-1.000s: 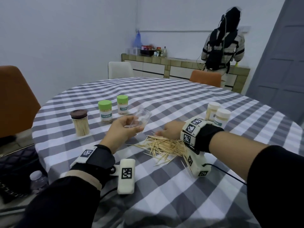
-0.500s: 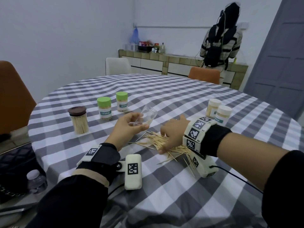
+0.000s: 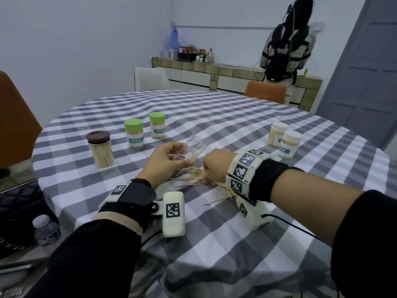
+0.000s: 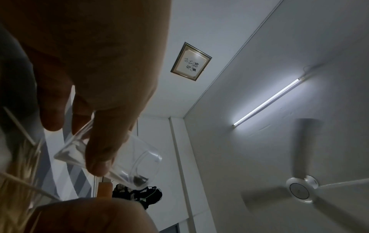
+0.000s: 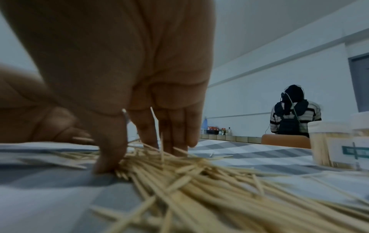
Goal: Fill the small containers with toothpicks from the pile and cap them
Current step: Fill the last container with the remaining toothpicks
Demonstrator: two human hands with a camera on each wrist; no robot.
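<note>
My left hand (image 3: 171,161) holds a clear, empty small container (image 3: 194,146) by its base, tilted with the mouth pointing up and away; the left wrist view shows my fingers and thumb (image 4: 79,173) around the container (image 4: 137,159). Just right of it, my right hand (image 3: 214,166) is down on the toothpick pile (image 3: 200,177). In the right wrist view its fingers (image 5: 107,157) point straight down into the toothpick pile (image 5: 179,181), the thumb apart on the left. No cap for the clear container shows.
A brown-lidded jar (image 3: 100,149) and two green-capped containers (image 3: 134,134) (image 3: 157,125) stand at the left, two white-capped ones (image 3: 278,134) (image 3: 290,144) at the right. Chairs ring the checked table (image 3: 214,244). A person (image 3: 287,46) stands at the far counter.
My right hand came back from the far edge of the pile onto its middle, fingers pressed into the toothpicks. The left hand kept the clear container tilted beside it.
</note>
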